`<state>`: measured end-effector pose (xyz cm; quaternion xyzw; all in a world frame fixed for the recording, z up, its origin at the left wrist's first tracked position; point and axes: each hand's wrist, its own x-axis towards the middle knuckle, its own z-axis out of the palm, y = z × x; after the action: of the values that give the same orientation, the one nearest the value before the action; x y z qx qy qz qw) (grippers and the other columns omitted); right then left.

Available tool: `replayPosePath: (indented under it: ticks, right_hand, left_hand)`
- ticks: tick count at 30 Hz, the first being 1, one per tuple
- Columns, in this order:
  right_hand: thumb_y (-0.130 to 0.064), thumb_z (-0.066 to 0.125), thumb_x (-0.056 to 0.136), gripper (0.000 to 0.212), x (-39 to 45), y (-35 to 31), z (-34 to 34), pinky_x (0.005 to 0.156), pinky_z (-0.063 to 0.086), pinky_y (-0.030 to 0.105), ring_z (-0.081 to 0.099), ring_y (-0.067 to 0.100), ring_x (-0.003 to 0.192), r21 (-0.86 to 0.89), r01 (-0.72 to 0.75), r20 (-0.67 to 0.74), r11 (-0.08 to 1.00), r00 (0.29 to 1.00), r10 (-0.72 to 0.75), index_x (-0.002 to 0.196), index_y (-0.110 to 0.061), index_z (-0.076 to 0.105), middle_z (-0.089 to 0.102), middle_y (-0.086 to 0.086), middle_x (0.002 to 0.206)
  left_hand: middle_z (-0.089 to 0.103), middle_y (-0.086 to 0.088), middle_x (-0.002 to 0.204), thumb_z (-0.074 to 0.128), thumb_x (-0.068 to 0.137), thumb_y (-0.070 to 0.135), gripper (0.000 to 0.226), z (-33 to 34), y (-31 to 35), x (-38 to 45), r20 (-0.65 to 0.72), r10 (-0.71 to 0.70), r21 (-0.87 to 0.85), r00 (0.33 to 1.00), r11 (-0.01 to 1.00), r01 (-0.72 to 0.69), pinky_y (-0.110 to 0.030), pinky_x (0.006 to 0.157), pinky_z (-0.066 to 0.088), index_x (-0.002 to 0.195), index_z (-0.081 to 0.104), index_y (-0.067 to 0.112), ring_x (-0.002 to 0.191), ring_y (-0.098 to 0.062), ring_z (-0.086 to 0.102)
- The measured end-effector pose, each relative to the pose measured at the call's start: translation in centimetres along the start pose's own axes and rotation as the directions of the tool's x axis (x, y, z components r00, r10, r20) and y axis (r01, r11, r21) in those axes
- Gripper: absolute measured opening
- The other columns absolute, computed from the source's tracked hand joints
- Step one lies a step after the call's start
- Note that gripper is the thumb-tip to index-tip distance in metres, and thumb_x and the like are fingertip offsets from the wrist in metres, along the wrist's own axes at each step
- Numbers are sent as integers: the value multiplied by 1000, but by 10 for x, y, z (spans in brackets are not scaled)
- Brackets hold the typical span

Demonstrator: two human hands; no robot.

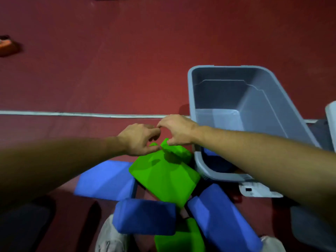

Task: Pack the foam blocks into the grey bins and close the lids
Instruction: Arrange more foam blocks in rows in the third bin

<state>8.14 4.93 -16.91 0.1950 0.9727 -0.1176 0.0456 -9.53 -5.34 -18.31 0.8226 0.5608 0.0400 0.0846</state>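
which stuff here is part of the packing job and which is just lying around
Job:
- grey bin, open
- green block under both hands
- lower green block
- blue blocks
- left hand, right hand

Lying about:
- orange thing, far left on the floor
- white tag by the bin

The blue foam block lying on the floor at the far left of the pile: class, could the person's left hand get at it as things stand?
Probably yes. The blue foam block lies uncovered just below the left hand, which is now pinching the green foam block with the right hand.
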Motion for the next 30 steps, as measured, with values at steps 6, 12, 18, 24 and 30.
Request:
replayPosePath:
  ticks: [6, 12, 18, 24, 30]
  right_hand:
    - [-31, 83, 68, 83, 46, -26, 42, 107, 39, 36, 49, 26, 130, -56, 77, 255, 995, 965, -60, 139, -10, 46, 52, 10, 141]
    - [-39, 82, 74, 98, 72, -45, 71, 113, 30, 33, 38, 28, 139, -100, 134, 453, 986, 888, -75, 150, -7, 30, 38, 12, 153]
    - [-47, 82, 69, 85, 73, -52, 77, 97, 47, 43, 52, 33, 122, -214, 143, 514, 966, 858, -13, 139, -17, 44, 54, 10, 134]
    - [-58, 84, 57, 87, 55, -44, 47, 89, 46, 48, 43, 28, 120, -287, 98, 520, 953, 851, 69, 131, -30, 50, 47, 2, 125]
    - [-44, 90, 55, 79, 36, -44, 37, 70, 46, 34, 56, 31, 92, -130, 41, 509, 991, 860, 31, 109, -15, 40, 53, 10, 100]
  left_hand:
    - [65, 10, 79, 48, 73, 81, 60, 20, -7, -49, 249, 99, -219, 963, 975, -44, -31, 65, 47, 92, 62, 26, 72, -16, 62]
    - [61, 11, 70, 72, 59, 76, 50, 31, 17, -70, 481, 115, -380, 869, 921, 88, -35, 64, 49, 70, 47, 33, 65, -11, 54]
    - [69, -2, 83, 87, 65, 49, 45, 39, 34, -72, 676, 104, -410, 730, 876, 255, -36, 73, 51, 91, 64, 20, 78, -21, 62]
    - [67, -18, 102, 81, 79, 25, 43, 20, 8, -56, 706, 71, -422, 705, 841, 338, -26, 66, 42, 115, 61, 14, 70, -13, 53]
    - [60, -5, 103, 65, 70, 16, 35, 7, 16, -55, 638, 161, -447, 753, 874, 192, -36, 72, 52, 100, 53, 29, 84, -26, 57]
